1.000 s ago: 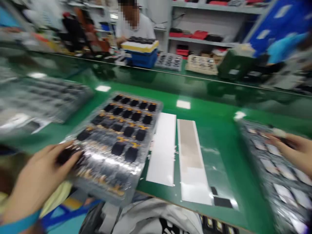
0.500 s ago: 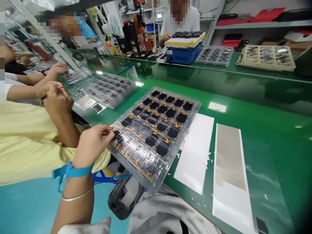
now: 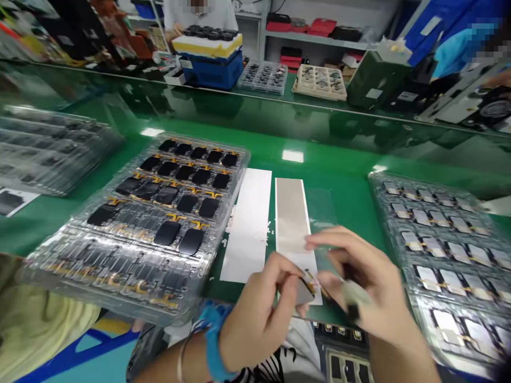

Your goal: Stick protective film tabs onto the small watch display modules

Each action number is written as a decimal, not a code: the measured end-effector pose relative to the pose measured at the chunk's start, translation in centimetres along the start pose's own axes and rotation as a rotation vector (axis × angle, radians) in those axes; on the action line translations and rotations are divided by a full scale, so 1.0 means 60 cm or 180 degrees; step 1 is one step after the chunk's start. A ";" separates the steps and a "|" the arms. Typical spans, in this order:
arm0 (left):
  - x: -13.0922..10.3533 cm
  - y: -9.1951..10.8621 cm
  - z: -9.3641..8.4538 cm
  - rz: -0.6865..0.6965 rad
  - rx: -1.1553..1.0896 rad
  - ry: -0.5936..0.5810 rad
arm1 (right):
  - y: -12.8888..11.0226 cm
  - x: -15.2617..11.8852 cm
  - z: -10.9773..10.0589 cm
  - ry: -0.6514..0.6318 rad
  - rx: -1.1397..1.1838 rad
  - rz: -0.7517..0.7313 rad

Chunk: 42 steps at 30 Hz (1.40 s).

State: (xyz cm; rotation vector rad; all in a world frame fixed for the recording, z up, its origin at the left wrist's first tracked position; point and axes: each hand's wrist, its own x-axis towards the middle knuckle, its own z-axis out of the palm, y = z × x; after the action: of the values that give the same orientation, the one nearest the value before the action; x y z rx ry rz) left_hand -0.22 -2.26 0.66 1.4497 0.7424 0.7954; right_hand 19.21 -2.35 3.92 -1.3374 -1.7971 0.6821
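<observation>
My left hand (image 3: 265, 311), with a blue strap at the wrist, pinches a small dark screen module (image 3: 305, 291) by its edge. A thin gold-coloured flex cable shows at the module's far end. Close to that end is my right hand (image 3: 365, 282), smeared by motion, its index finger stretched out. A pale, dark-ended object (image 3: 355, 298) lies against the right palm and thumb; its kind is unclear. To the left stands a clear plastic tray (image 3: 235, 213) with rows of black screens and several unfilled pockets. Beneath the hands lies a white-edged strip with a grey-beige face (image 3: 293, 213).
A white sheet (image 3: 249, 223) lies beside the tray, with small white scraps around it. At the right is another clear tray (image 3: 385, 213) of silvery screens. Stacked clear trays (image 3: 59, 154) stand far left. A blue box (image 3: 223, 69) sits on the raised shelf; a person is behind it.
My left hand has left the clear tray's near-left pockets and moved right with the screen module. My right hand has come into view. The camera has turned right, showing the tray of silvery screens.
</observation>
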 end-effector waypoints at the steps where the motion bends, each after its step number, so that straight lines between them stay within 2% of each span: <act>1: 0.014 -0.011 0.013 -0.0081 -0.0297 -0.0023 | 0.004 0.009 0.009 -0.0020 0.0062 -0.0046; 3: 0.035 -0.027 0.018 -0.0149 -0.0629 0.0056 | 0.016 0.023 0.022 0.0082 0.0292 -0.0024; 6: 0.053 -0.035 -0.001 -0.0143 -0.0478 0.0251 | 0.034 0.028 0.033 0.0376 0.0389 -0.0046; 9: 0.059 -0.038 -0.017 -0.0087 -0.0204 0.0407 | 0.041 0.024 0.042 0.0532 0.0073 -0.0411; 12: 0.060 -0.045 -0.018 -0.0038 -0.0202 0.0505 | 0.042 0.022 0.052 0.0610 -0.0492 -0.0742; 15: 0.060 -0.052 -0.017 -0.0095 -0.0220 0.0561 | 0.048 0.020 0.059 0.0635 -0.0945 -0.0872; 21: 0.056 -0.053 -0.023 -0.0173 0.0148 0.0681 | 0.062 0.010 0.069 0.0407 -0.1351 -0.1128; 28: 0.054 -0.052 -0.026 -0.0063 0.0655 0.0686 | 0.055 0.013 0.082 0.0441 -0.1730 -0.1183; 31: 0.055 -0.051 -0.025 -0.0031 0.0664 0.0722 | 0.048 0.022 0.078 0.0403 -0.1319 -0.0778; 34: 0.054 -0.048 -0.023 -0.0057 0.0582 0.0619 | 0.044 0.041 0.064 0.0358 -0.0385 0.0041; 38: 0.051 -0.039 -0.021 0.0121 0.0573 -0.0223 | 0.049 0.077 0.059 0.0060 0.0283 0.0875; 40: 0.051 -0.034 -0.019 0.0254 0.0616 -0.0576 | 0.054 0.089 0.068 -0.0134 0.0276 0.0976; 42: 0.050 -0.032 -0.018 0.0292 0.0637 -0.0683 | 0.059 0.095 0.081 -0.0293 0.0258 0.0971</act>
State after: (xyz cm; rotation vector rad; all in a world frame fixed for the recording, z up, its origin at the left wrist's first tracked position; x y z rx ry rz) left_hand 0.55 0.90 -1.17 1.7291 0.6078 0.6354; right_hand 16.25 4.33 -0.04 -1.5631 -1.6314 0.9836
